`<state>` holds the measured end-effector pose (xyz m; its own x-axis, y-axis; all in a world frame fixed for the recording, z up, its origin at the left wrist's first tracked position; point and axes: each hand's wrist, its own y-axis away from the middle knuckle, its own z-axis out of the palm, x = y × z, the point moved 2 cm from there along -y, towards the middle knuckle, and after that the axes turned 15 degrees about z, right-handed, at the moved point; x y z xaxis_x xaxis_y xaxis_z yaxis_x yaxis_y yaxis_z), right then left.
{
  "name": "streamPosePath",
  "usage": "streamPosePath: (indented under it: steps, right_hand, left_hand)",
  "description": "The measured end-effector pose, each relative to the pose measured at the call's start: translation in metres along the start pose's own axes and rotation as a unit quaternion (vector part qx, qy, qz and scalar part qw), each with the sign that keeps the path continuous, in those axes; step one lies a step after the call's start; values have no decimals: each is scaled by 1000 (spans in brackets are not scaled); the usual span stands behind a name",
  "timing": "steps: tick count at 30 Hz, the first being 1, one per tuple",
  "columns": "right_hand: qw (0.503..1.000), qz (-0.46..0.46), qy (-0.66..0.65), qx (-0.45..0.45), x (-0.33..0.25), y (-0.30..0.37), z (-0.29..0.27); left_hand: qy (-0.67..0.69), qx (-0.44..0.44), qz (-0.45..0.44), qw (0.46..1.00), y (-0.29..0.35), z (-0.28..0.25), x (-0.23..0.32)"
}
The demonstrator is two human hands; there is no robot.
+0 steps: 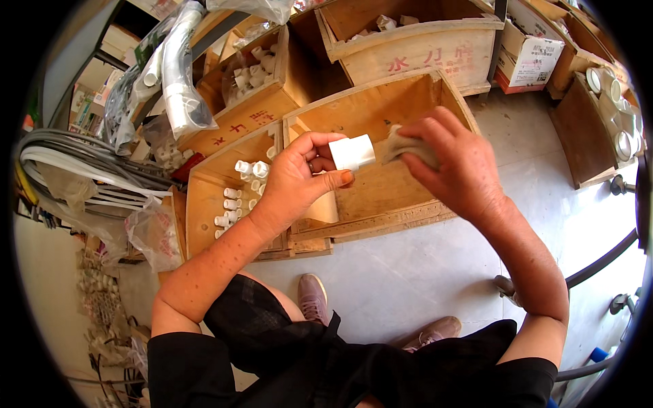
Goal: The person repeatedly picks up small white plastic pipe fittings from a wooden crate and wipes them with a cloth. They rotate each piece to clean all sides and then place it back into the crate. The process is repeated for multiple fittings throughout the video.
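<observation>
A short white plastic pipe fitting (355, 152) is held between the thumb and fingers of my left hand (299, 170). Its wide end points to the right. To the right of it, my right hand (452, 160) grips a crumpled greyish-beige rag (413, 151), slightly smeared by motion. The rag is close to the fitting, with a small gap between them. Both hands are above a wooden box (381, 197) whose bare floor and walls show. Left of that, smaller white fittings (260, 169) stand and lie in another wooden compartment (203, 183), partly hidden by my left forearm.
Wooden crates (422, 58) with red writing stand behind. Bagged white pipes (178, 88) hang over the back left, and grey and white hoses (88, 163) coil at the left. White pipe pieces (615, 112) lie on a box at the right. Grey tiled floor (381, 279) surrounds my shoes.
</observation>
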<state>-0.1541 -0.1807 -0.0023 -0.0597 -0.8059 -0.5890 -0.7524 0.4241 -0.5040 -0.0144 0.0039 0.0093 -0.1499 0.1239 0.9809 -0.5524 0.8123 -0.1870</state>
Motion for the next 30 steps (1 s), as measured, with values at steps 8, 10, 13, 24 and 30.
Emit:
streamPosePath:
  steps: [8, 10, 13, 24, 30]
  right_hand:
    - [997, -59, -36, -27, -33, 9, 9]
    - [999, -45, -13, -28, -24, 8, 7]
    - [1000, 17, -11, -16, -3, 5, 4]
    - [979, 49, -187, -72, -23, 12, 13]
    - [980, 48, -185, -48, -9, 7, 9]
  left_hand:
    - [-38, -26, 54, 997, 0, -2, -2]
    - [-38, -27, 54, 997, 0, -3, 0]
    - [-31, -21, 24, 999, 0, -8, 1]
    - [63, -24, -10, 998, 4, 1, -4]
    - [-22, -9, 60, 998, 0, -4, -2]
